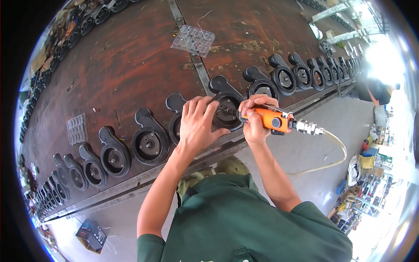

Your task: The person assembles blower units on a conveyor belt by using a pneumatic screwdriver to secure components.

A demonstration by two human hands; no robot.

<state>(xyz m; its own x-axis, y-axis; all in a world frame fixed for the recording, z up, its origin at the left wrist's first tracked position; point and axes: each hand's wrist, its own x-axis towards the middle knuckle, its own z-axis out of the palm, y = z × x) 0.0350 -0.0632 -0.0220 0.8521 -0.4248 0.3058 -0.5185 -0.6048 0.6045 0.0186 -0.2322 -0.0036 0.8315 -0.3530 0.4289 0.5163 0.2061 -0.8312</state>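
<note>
Dark box (91,236) on the grey floor (126,225)

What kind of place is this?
Probably a workshop or small factory: matching black round parts stand in a long row on a big worktable, and the right hand grips an orange tool with a hose.

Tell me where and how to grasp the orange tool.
Hold the orange tool around its body from the near side, as the right hand does. That seems best: the body is elongated, its working end points into the black housing, and the hose trails from the opposite end.
</note>
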